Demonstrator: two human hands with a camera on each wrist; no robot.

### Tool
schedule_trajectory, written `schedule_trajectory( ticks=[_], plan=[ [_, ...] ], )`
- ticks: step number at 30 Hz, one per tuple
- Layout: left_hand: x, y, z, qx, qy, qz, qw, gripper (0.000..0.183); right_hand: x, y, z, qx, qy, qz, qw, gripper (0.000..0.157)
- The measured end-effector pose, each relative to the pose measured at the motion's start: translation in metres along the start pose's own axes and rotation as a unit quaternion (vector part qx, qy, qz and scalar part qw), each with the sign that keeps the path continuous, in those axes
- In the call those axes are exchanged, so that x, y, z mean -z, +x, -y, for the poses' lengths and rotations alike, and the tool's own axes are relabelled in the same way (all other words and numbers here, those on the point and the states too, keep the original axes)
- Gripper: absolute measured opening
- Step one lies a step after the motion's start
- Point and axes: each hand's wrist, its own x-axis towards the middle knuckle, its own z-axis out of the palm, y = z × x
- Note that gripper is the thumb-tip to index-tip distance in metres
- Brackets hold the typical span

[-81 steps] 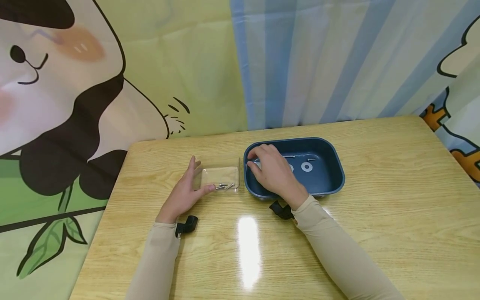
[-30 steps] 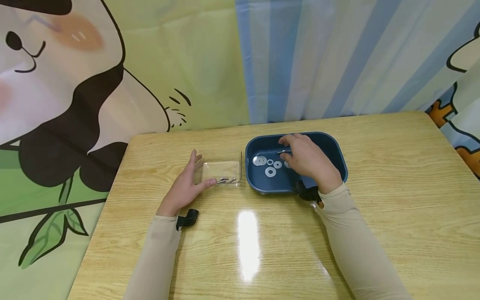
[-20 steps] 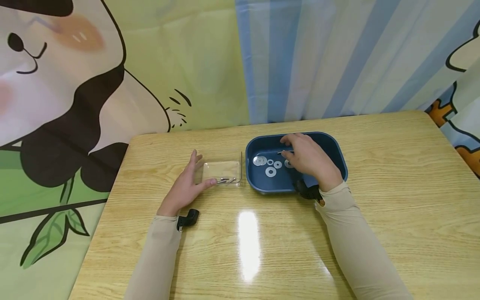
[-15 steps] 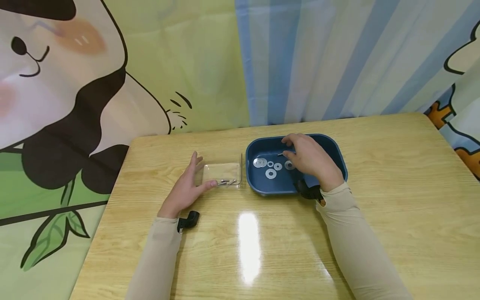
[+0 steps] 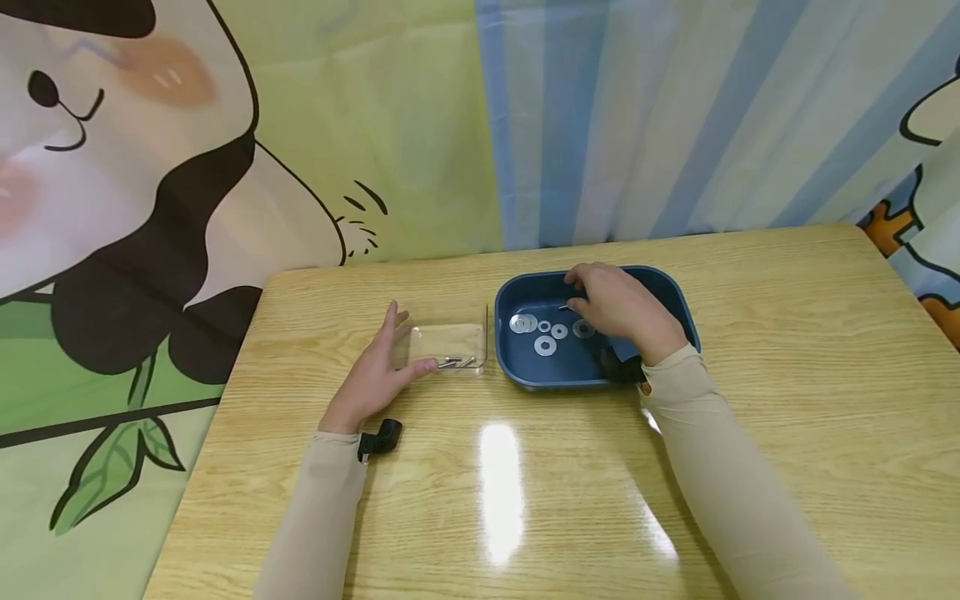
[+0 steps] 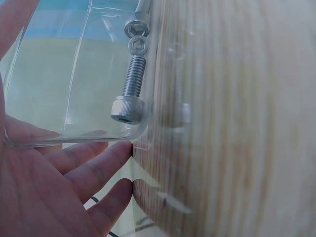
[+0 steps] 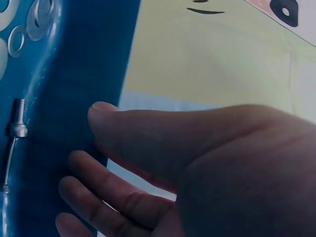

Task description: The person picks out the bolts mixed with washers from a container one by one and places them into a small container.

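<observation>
My left hand [image 5: 371, 379] rests against the left end of a clear plastic box [image 5: 450, 337], its fingers extended and thumb at the front side. In the left wrist view, fingertips touch the box's end near a socket head screw [image 6: 131, 91]; several such screws lie along the front of the box. Over the blue tray [image 5: 517, 358] is my right hand [image 5: 630, 308], thumb and fingers apart with nothing between them. In the right wrist view, a socket head screw [image 7: 19, 123] and a thinner screw [image 7: 9, 165] lie on the tray floor beyond the fingertips.
Several flat washers [image 5: 545, 345] lie in the left half of the tray. Both containers stand side by side on a wooden table [image 5: 427, 517]. A printed curtain [image 5: 405, 125] hangs behind the table's back edge.
My right hand has moved from the left part of the tray to its right part, uncovering the washers. Over the last second it has barely moved. My left hand keeps its place at the clear box.
</observation>
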Motion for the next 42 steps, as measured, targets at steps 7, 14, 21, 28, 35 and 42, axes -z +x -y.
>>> schedule_trajectory(
  ticks=[7,14,21,28,35,42],
  plan=[
    [-0.001,0.0,0.0,-0.002,0.0,-0.001,1.0,0.112,-0.002,0.008,-0.003,-0.013,-0.019,0.031,0.999,0.043],
    [0.0,-0.001,-0.001,-0.001,0.0,-0.003,1.0,0.112,-0.005,0.01,-0.004,-0.01,-0.039,0.057,0.998,0.045],
    [-0.001,0.0,0.0,0.001,0.003,-0.004,1.0,0.111,-0.008,0.013,-0.005,0.009,-0.057,0.071,0.996,0.045],
    [-0.002,0.0,0.001,-0.002,0.0,-0.003,1.0,0.11,-0.011,0.015,-0.005,0.003,-0.078,0.08,0.994,0.042],
    [-0.001,-0.001,-0.002,-0.002,0.001,-0.001,1.0,0.111,-0.013,0.016,0.0,-0.014,-0.109,0.086,0.99,0.029],
    [-0.001,-0.001,-0.001,0.001,-0.001,-0.002,1.0,0.111,-0.014,0.019,0.002,-0.008,-0.122,0.102,0.987,0.024]
  ],
)
